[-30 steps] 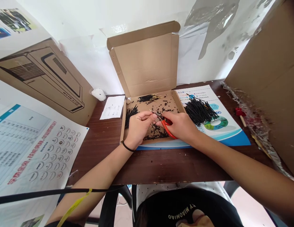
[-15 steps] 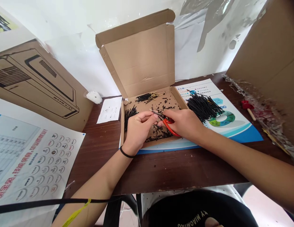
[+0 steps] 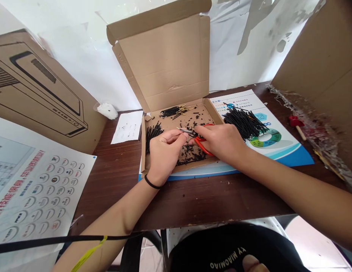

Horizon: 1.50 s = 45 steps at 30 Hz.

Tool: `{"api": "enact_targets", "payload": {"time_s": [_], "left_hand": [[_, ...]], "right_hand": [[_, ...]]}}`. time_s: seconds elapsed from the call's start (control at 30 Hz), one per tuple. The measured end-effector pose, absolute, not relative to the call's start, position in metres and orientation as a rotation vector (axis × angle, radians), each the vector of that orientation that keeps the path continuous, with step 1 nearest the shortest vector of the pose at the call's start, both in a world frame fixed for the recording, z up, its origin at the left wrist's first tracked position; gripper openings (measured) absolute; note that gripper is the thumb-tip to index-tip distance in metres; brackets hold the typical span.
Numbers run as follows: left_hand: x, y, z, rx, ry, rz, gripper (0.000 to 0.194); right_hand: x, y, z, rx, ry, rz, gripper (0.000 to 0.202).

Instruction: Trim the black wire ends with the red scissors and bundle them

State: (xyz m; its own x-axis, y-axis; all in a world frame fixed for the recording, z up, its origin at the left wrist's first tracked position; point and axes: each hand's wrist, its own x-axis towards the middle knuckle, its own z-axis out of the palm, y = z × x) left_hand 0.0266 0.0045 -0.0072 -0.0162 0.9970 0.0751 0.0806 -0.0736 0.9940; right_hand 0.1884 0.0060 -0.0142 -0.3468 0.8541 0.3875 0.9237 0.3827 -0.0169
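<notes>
My right hand (image 3: 221, 141) has its fingers in the handles of a pair of orange-handled scissors (image 3: 200, 143), and the blades point left at my left fingertips. My left hand (image 3: 166, 149) is closed in a pinch on a short black wire, mostly hidden, whose bright tip (image 3: 178, 128) shows beside the blades. Both hands are over an open cardboard box (image 3: 181, 66) strewn with black scraps (image 3: 189, 155). Inside it lie black wires with bare gold-coloured ends (image 3: 174, 111) at the back and another bundle of black wires (image 3: 152, 134) at the left.
A large pile of black wires (image 3: 244, 121) rests on a printed sheet (image 3: 292, 155) right of the box. Left of it lies a small white paper (image 3: 126, 127), with a white crumpled lump (image 3: 107, 110) behind. Cardboard panels flank the brown table (image 3: 193, 204). A red-headed object (image 3: 296, 121) lies far right.
The view has shifted slightly. The scissors' handles look spread wider apart, with the upper loop now showing above my right fingers. My left hand keeps its pinch beside the blades.
</notes>
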Motion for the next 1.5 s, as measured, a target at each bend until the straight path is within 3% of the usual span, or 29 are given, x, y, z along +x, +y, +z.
{"api": "enact_targets", "payload": {"time_s": [0.33, 0.63, 0.87, 1.2, 1.33, 1.5], "left_hand": [[0.027, 0.008, -0.012, 1.288, 1.251, 1.248, 0.005], [0.028, 0.010, -0.014, 1.281, 1.190, 1.313, 0.008], [0.027, 0.010, -0.015, 1.303, 1.229, 1.302, 0.017], [0.025, 0.008, -0.012, 1.433, 1.169, 1.145, 0.027], [0.026, 0.007, -0.008, 1.429, 1.130, 1.093, 0.039], [0.028, 0.007, -0.009, 1.407, 1.111, 1.112, 0.030]], "right_hand": [[0.188, 0.009, -0.016, -1.580, -2.339, -0.241, 0.035], [0.186, 0.010, -0.020, -1.567, -2.168, 0.103, 0.058], [0.186, 0.007, -0.021, -1.522, -2.125, 0.125, 0.053], [0.185, 0.011, -0.011, -1.105, -1.343, 1.030, 0.035], [0.183, 0.014, -0.013, -1.023, -1.221, 1.174, 0.037], [0.183, 0.014, -0.013, -1.027, -1.188, 1.257, 0.039]]}}
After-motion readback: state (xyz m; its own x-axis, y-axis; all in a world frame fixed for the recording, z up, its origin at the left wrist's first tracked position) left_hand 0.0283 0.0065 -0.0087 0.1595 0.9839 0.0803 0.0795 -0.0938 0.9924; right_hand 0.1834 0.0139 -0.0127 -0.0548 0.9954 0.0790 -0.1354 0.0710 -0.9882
